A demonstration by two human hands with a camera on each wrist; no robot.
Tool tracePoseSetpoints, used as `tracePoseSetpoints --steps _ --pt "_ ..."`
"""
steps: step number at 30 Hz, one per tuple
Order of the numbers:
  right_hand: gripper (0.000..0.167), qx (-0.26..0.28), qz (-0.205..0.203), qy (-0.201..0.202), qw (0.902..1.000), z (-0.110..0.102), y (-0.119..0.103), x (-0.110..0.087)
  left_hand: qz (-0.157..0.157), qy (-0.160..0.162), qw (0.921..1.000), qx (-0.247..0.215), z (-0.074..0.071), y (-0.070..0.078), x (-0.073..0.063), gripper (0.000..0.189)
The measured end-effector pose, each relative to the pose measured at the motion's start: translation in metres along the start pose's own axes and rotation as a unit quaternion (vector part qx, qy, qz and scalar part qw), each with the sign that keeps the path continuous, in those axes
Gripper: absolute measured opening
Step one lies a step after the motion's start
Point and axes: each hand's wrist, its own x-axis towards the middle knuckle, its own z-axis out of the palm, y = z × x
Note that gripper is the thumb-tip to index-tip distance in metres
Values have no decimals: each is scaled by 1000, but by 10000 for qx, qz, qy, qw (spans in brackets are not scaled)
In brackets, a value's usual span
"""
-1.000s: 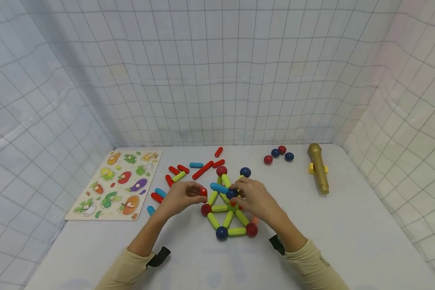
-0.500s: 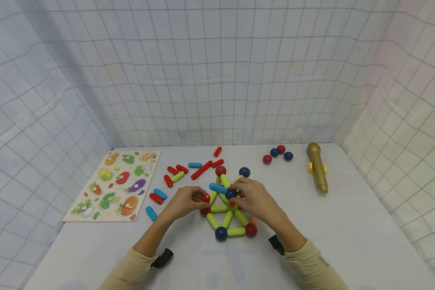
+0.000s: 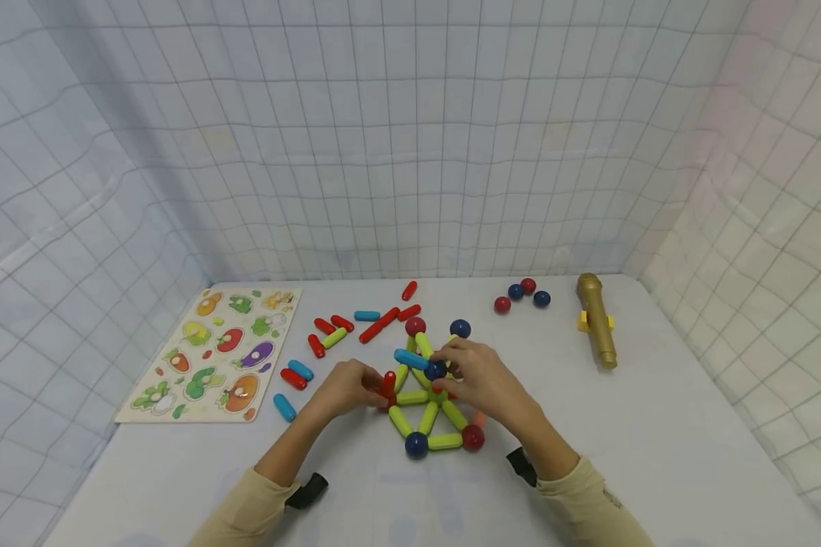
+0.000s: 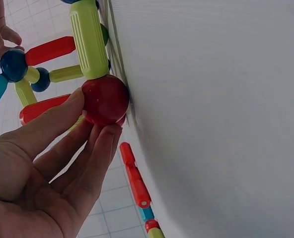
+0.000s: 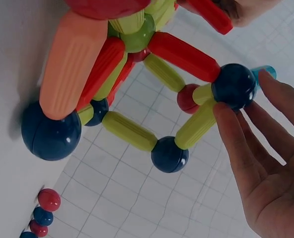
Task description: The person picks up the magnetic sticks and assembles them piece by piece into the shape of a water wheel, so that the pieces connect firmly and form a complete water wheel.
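Note:
A magnetic rod-and-ball structure of lime rods (image 3: 445, 441) stands mid-table, with blue and red balls at its corners. My left hand (image 3: 349, 391) is at its left corner. There, thumb and fingers pinch a red ball (image 4: 106, 100), and a red rod (image 3: 389, 382) rises upright from it. My right hand (image 3: 486, 380) holds the raised blue ball (image 5: 234, 87) between thumb and fingers at the top. From that ball a light-blue rod (image 3: 411, 359) points out to the left. A red rod (image 5: 184, 55) joins it to the green centre ball (image 5: 138, 34).
Loose red rods (image 3: 379, 325), blue rods (image 3: 284, 407) and a lime rod (image 3: 334, 338) lie behind and left. A vegetable puzzle board (image 3: 208, 353) is at far left. Several loose balls (image 3: 502, 305) and a gold microphone-shaped toy (image 3: 597, 319) lie back right. Gridded cloth walls surround the table.
My left hand has lowered the red rod onto the left corner's red ball, where it now stands upright, and its fingers have moved down to the ball. My right hand stays at the blue ball.

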Motion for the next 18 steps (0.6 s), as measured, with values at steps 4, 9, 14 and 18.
tracePoseSetpoints --steps 4,9,14,18 --pt "36 39 94 156 9998 -12 10 1 70 -4 10000 50 1 -1 -1 28" --pt "33 30 385 591 9975 -33 43 14 111 68 9999 32 2 -2 -1 26" --pt "34 -21 827 870 9928 -44 97 42 79 137 9999 -69 2 -2 -3 27" --pt "36 35 1363 756 9878 -41 131 62 111 153 9997 -155 3 -5 -6 27"
